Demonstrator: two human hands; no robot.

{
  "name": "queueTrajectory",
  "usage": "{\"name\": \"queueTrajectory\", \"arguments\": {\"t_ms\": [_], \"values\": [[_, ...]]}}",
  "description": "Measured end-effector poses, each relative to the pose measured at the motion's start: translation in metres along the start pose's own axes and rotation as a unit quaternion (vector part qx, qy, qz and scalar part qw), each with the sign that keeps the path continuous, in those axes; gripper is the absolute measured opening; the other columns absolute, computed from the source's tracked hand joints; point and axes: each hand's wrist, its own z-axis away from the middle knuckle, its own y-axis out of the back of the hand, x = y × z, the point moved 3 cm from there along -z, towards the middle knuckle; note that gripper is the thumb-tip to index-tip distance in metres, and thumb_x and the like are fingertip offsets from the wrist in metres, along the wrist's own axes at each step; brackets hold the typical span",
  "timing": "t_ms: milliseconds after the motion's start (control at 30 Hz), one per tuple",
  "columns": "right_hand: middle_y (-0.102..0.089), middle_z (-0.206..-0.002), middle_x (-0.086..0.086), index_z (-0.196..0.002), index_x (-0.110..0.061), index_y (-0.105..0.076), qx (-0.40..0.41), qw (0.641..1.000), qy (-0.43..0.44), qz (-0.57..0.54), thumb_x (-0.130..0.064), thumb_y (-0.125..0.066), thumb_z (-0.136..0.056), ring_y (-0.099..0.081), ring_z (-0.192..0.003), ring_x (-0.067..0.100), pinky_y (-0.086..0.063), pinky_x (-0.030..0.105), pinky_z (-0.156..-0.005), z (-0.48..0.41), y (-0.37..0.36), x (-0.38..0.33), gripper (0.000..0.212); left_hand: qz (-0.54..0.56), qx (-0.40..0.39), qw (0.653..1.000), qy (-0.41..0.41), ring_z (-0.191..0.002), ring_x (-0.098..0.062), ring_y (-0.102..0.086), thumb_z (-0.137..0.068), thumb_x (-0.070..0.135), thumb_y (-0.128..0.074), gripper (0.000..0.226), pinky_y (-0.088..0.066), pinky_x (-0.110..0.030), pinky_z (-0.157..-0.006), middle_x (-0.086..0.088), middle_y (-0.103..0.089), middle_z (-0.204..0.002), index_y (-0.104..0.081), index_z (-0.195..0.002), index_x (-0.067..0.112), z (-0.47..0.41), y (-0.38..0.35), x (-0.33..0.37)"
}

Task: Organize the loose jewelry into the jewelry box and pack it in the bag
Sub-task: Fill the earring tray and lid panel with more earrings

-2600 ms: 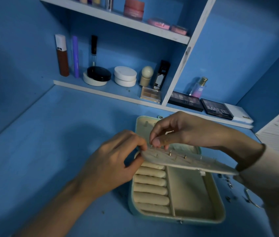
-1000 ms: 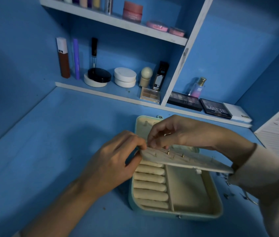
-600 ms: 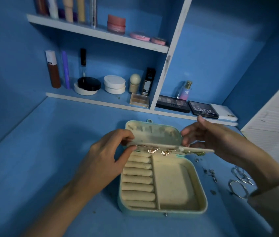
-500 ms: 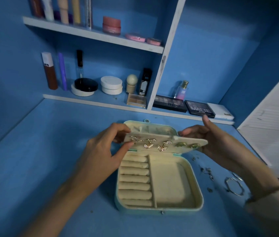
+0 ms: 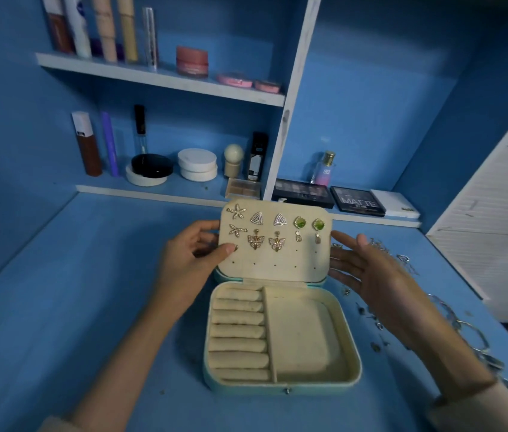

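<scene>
A mint-green jewelry box (image 5: 352, 347) with cream lining lies open on the blue desk. Its earring panel (image 5: 274, 263) stands upright against the lid and carries several pairs of earrings (image 5: 256, 240): starfish, triangles, green stones, butterflies. My left hand (image 5: 190, 263) pinches the panel's left edge, thumb on its front. My right hand (image 5: 371, 272) hovers open just beside the panel's right edge, holding nothing. The ring rolls and the open compartment in the base hold nothing. Loose jewelry (image 5: 402, 260) lies scattered on the desk to the right, with silver bangles (image 5: 464, 328) nearer me. No bag is in view.
Cosmetics fill the shelves behind: bottles, compacts (image 5: 197, 163), eyeshadow palettes (image 5: 357, 201), a perfume bottle (image 5: 324, 169). A white divider post (image 5: 287, 120) rises behind the box. A white slatted panel (image 5: 495, 213) borders the desk at right. Bare blue desk (image 5: 75, 291) lies left of the box.
The earring panel swung from lying flat over the box up to upright, showing the earrings. My right hand let go of its edge and opened beside it. The camera tilted up.
</scene>
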Motion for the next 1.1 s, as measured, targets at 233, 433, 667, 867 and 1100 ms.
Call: {"name": "queueTrajectory", "arguments": {"t_ms": [233,433,667,867,1100], "values": [[-0.068,-0.116,0.0,-0.126,-0.024,-0.057,0.007,0.999,0.022,0.038,-0.065,-0.067,-0.067,-0.062,-0.11,0.016,-0.048,0.025,-0.095,0.011,0.005,0.005,0.073,0.015,-0.019,1.0,0.002,-0.071,0.004,-0.063,-0.078,0.0,-0.071,0.038,-0.048,-0.011,-0.068,0.017,-0.069,-0.073,-0.062,-0.094,0.033,0.002,-0.001,-0.004],[-0.071,-0.104,-0.004,-0.109,-0.027,-0.067,0.029,0.987,0.045,0.149,-0.031,-0.057,-0.084,-0.066,-0.098,0.014,-0.05,0.036,-0.093,0.026,0.014,0.0,0.028,-0.009,-0.015,1.0,-0.014,-0.07,0.005,-0.057,-0.077,-0.003,-0.071,0.042,-0.047,-0.011,-0.071,0.007,-0.063,-0.082,-0.059,-0.096,0.033,0.002,-0.002,-0.003],[-0.067,-0.085,-0.011,-0.08,-0.028,-0.069,0.077,0.906,0.152,0.387,-0.003,-0.058,-0.086,-0.06,-0.083,0.01,-0.047,0.018,-0.073,0.038,0.035,0.001,0.028,-0.01,-0.013,0.999,-0.032,-0.067,0.007,-0.057,-0.078,-0.005,-0.07,0.042,-0.046,-0.007,-0.068,0.007,-0.063,-0.081,-0.059,-0.095,0.032,0.003,-0.003,-0.001],[-0.06,-0.085,-0.014,-0.083,-0.025,-0.066,0.105,0.847,0.211,0.477,-0.016,-0.051,-0.081,-0.054,-0.084,0.008,-0.037,0.012,-0.073,0.066,0.04,0.019,0.018,-0.01,-0.012,0.999,-0.032,-0.068,0.006,-0.057,-0.078,-0.004,-0.07,0.042,-0.047,-0.008,-0.069,0.007,-0.063,-0.083,-0.059,-0.094,0.034,0.001,-0.003,-0.004],[-0.057,-0.082,-0.007,-0.085,-0.019,-0.071,0.113,0.799,0.251,0.534,-0.018,-0.057,-0.081,-0.049,-0.08,0.017,-0.037,0.022,-0.076,0.086,0.047,0.028,0.015,-0.017,-0.007,0.999,-0.035,-0.066,0.007,-0.057,-0.077,-0.003,-0.071,0.042,-0.046,-0.006,-0.068,0.009,-0.062,-0.083,-0.058,-0.094,0.034,0.001,-0.002,-0.005]]}}
